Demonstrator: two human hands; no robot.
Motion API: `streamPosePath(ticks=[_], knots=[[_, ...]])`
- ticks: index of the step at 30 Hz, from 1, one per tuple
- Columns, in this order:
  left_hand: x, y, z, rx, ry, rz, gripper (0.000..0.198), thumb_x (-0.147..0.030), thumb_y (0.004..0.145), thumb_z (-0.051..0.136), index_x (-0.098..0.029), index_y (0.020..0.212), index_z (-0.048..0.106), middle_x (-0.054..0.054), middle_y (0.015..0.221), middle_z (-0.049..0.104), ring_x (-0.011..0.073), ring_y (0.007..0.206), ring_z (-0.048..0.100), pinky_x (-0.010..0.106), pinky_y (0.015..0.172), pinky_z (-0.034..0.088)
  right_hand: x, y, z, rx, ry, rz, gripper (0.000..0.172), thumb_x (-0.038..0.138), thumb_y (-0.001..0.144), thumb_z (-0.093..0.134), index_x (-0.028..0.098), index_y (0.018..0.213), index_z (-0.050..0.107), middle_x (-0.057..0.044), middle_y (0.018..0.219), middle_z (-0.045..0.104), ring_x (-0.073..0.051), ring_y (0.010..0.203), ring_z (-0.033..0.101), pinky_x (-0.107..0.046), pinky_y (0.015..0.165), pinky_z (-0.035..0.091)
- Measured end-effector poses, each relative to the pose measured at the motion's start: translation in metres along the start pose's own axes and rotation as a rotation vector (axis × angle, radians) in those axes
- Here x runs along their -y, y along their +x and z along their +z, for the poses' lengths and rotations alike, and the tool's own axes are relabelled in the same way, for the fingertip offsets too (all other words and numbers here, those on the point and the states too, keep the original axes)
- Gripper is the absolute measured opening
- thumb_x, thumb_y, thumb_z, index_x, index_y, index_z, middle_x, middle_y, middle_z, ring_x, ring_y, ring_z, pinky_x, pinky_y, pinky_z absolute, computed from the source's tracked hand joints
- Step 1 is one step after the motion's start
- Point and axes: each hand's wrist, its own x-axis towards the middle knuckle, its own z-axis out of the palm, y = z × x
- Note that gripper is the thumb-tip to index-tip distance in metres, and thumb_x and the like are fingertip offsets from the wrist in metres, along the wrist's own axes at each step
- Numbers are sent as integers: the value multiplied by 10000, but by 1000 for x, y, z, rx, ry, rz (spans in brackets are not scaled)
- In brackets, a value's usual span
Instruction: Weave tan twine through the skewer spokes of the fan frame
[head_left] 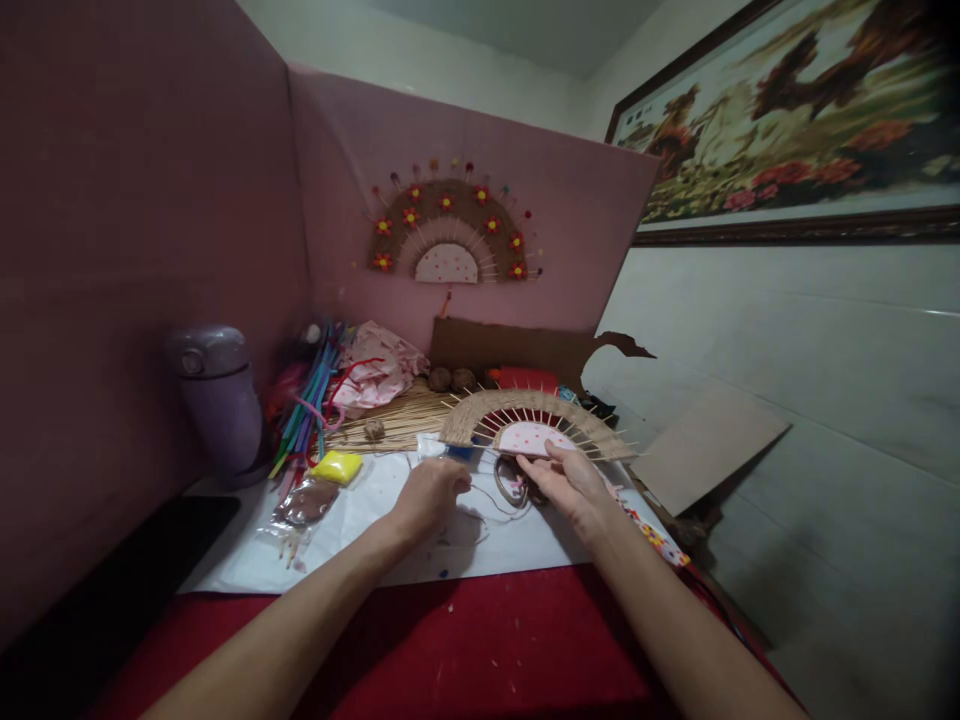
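The half-round fan (536, 418), a pink dotted core ringed with thin sticks and a woven band, lies on the white sheet (360, 505) at the middle of the table, just beyond both hands. The right hand (571, 482) rests open, fingers extended onto the fan's lower edge, pinning it flat. The left hand (429, 497) is curled closed and appears to pinch the twine (491, 498), which loops loosely between the hands. The step in hand seems to be weaving; it calls for even tension, downward pressure on the core, and slack kept off the stick tips to prevent snagging.
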Motion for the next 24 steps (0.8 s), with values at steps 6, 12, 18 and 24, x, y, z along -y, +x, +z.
streamPosePath(ticks=[6, 12, 18, 24], knots=[[1, 1, 4, 41, -369, -123, 132, -111, 689, 536, -120, 702, 668, 12, 575, 618, 104, 502, 576, 193, 479, 417, -2, -42, 5, -80, -325, -96, 167, 170, 778, 514, 126, 933, 556, -88, 893, 623, -127, 697, 611, -229, 543, 531], [-6, 2, 4, 40, -689, -229, 114, -147, 672, 566, -103, 739, 646, 10, 546, 594, 121, 464, 588, 201, 383, 447, -35, -45, 13, 406, -1060, -502, 183, 270, 742, 549, 167, 833, 670, -11, 643, 626, -93, 471, 513, -192, 415, 377], [-2, 5, -1, -74, -655, -161, 79, -80, 667, 537, -109, 715, 593, -10, 545, 563, 107, 492, 582, 205, 440, 472, -51, -34, 21, 337, -1310, -855, 266, 282, 799, 482, 166, 589, 595, -1, 551, 574, -100, 529, 492, -210, 521, 332], [-9, 1, -15, -262, -160, 1, 118, -94, 719, 512, -153, 780, 594, 49, 842, 607, 111, 683, 572, 229, 604, 442, -56, -33, 19, 289, -1276, -923, 227, 255, 812, 450, 166, 649, 581, 8, 584, 570, -100, 541, 496, -207, 562, 334]])
